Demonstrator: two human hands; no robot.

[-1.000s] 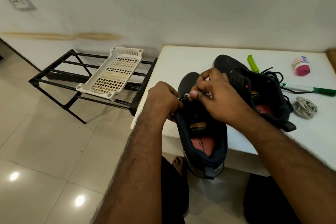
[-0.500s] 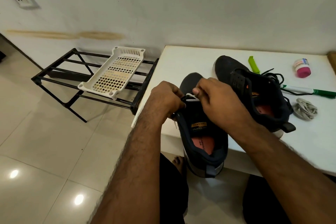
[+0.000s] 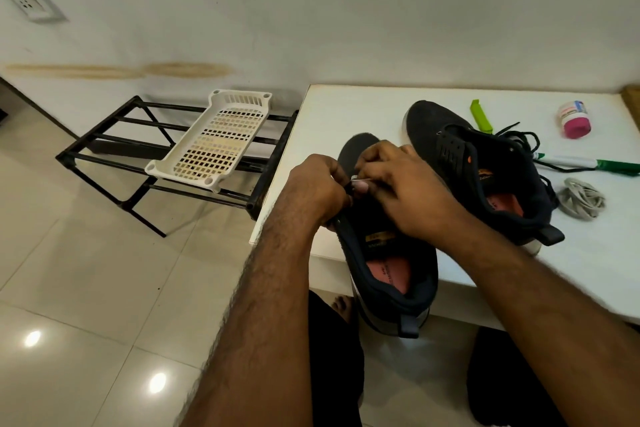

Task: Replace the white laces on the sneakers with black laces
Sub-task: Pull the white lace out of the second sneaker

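While hands [image 3: 367,184] cover sneaker [image 3: 388,253], marker [image 3: 588,163] beyond

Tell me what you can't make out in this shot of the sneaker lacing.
- Near sneaker eyelets, head view: covered by the left hand and right hand.
- White lace: only a sliver shows between the fingers.
- Jar label: too small to read.
- Green marker: its end is cut off by the right edge.
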